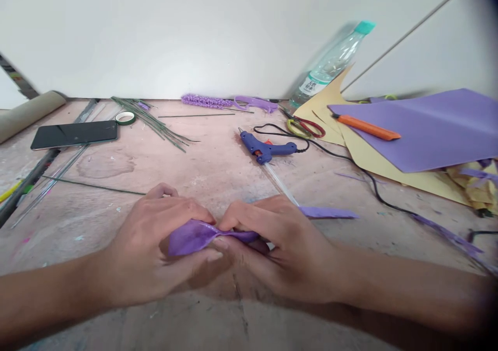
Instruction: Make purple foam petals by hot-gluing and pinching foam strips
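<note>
A thin purple strip (192,238) is pinched and twisted narrow at its middle. My left hand (163,242) closes on its wide, cupped side, thumb below and fingers above. Close against it, my right hand (278,237) grips the other end between thumb and forefinger. Both hands meet just above the table, and their fingers hide part of the strip. A green wire stem (97,186) runs from the left to behind my left hand; I cannot tell whether it touches. Past my right hand lies another purple strip (329,213).
A blue glue gun (268,148) lies ahead, its black cord trailing right. Scissors (307,128), an orange cutter knife (368,127), purple sheets (428,128) and a bottle (330,66) are at right. A phone (73,134), tape roll (125,118) and green wires (155,123) lie left.
</note>
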A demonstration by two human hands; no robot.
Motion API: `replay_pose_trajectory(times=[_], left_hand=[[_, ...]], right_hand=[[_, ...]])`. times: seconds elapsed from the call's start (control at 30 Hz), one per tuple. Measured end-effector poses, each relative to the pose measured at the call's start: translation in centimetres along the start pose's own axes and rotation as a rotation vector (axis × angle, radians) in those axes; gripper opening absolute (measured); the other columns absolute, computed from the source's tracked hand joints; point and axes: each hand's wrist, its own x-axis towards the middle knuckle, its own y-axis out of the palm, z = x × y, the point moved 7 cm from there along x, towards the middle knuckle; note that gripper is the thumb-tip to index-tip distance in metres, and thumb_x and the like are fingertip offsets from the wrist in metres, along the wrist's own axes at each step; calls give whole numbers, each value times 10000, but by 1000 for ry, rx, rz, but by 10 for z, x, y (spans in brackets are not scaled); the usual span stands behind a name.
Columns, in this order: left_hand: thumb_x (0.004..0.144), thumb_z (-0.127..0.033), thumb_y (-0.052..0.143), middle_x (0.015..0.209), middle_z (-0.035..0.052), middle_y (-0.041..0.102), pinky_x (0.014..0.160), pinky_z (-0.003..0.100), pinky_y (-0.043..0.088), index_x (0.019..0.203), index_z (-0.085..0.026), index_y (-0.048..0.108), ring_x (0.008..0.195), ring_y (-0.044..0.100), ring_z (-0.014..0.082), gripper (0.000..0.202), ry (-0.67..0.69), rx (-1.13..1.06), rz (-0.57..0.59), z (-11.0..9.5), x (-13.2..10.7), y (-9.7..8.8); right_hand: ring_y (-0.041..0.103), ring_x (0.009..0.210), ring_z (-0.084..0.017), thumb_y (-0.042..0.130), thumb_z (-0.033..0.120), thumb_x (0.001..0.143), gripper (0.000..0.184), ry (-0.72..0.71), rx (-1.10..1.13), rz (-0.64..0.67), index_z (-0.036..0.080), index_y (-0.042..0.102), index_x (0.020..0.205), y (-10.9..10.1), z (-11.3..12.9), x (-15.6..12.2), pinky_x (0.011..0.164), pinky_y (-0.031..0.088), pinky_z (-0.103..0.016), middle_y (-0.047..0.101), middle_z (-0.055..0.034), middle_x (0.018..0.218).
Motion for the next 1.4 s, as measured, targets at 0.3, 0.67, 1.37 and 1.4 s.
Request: replay_pose_trajectory(times=[0.3,0.67,1.37,1.4], left_hand=[[1066,-260,593,870,-49,790,976,323,431,1015,-216,632,718,709,99,78,61,-14,52,2,1,0],[1094,-258,534,852,-74,808,903,363,446,1021,-233,618,638,705,92,115,83,59,38,-4,-1,-9],[1042,-177,590,783,-67,789,771,344,501,1046,-232,616,587,667,103,61,151,201,58,-6,-6,-15],[1035,-169,594,783,-66,786,753,337,499,1035,-229,619,578,660,98,65,146,193,45,-7,-6,-14]], right_hand=[[561,530,-91,574,181,1015,60,-10,-40,3,222,588,974,0,-3,-4,524,389,-229,654,59,678],[594,547,-93,581,161,1028,68,-179,-187,-106,223,561,1047,-8,9,-7,551,433,-262,709,47,734],[696,619,-120,668,154,965,100,-138,-37,-157,214,598,1004,-8,6,-6,590,520,-259,744,24,729],[706,628,-126,679,170,960,102,-113,-29,-155,207,607,1022,-8,4,-7,595,528,-263,741,25,726]])
